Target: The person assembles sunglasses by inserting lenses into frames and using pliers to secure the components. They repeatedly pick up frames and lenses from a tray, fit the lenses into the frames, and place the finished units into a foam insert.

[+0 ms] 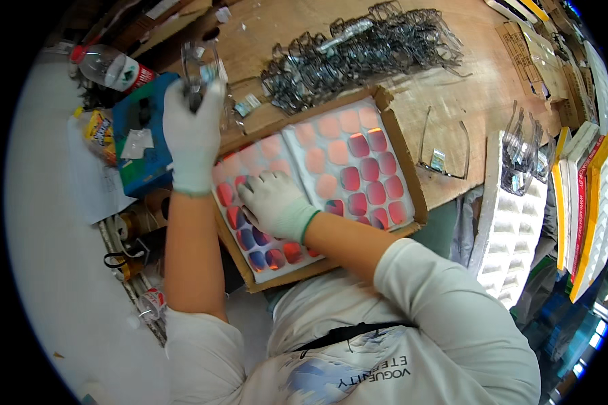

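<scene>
My left hand (193, 138), in a white glove, is raised at the far left of the lens box, its fingers closed on a dark-rimmed eyeglass frame (196, 81). Motion blurs part of that frame. My right hand (275, 206), also gloved, rests on the left half of the cardboard box (404, 145) with its fingers apart over the lenses. In the box, tinted red and purple lenses (369, 167) sit in rows on a white liner, with several pale pink spots (315, 160) among them. Whether a lens lies under my right fingertips is hidden.
A long heap of eyeglass frames (365, 57) lies beyond the box. One loose frame (442, 165) is to its right, near a white moulded tray (510, 229) with more frames. At left stand a blue box (145, 128), a bottle (111, 67) and a yellow packet (98, 135).
</scene>
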Demonstrator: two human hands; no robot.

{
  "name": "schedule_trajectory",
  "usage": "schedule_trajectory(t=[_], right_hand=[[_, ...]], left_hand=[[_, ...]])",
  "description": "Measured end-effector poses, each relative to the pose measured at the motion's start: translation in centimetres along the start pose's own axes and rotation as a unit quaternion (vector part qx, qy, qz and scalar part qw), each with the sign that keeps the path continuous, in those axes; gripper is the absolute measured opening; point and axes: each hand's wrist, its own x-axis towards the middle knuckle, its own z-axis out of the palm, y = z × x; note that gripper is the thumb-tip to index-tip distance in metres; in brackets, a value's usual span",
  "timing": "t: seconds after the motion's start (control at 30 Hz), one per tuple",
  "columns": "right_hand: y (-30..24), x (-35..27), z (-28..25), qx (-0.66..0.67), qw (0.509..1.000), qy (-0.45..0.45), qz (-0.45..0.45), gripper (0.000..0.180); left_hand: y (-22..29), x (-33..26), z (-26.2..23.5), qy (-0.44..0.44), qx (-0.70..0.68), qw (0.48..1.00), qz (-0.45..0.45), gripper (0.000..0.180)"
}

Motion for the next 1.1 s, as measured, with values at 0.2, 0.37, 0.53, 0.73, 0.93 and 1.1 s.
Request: schedule_trajectory(t=[0.2,0.37,0.53,0.73,0.93,1.1], right_hand=[[-2.2,3.4,0.1,-0.053,0.984,-0.105,0.137,0.034],[-1.6,2.8,-0.3,0.019,0.980,-0.081,0.179,0.036],[-1.4,3.1,-1.2,-0.007,0.974,-0.097,0.207,0.038],[-1.2,4.6,0.3,0.052,0.963,-0.075,0.253,0.040],[-0.2,-3.2,-1.7,0.226,0.967,0.002,0.117,0.027],[3.3,-14.2,-7.5,0.228,0.947,0.137,0.180,0.019]], left_hand=[[2.3,-10.2,-7.8,-0.107,-0.090,0.989,-0.057,0.041],[5.2,-14.8,-8.2,-0.121,-0.177,0.968,-0.132,0.045],[7.9,-17.4,-7.8,-0.103,-0.164,0.970,-0.147,0.046],[10.5,-18.9,-8.2,-0.002,-0.238,0.944,-0.231,0.040],[11.3,-20.5,-9.1,0.010,-0.302,0.926,-0.226,0.035],[13.1,-21.7,-8.2,-0.088,-0.265,0.932,-0.230,0.025]])
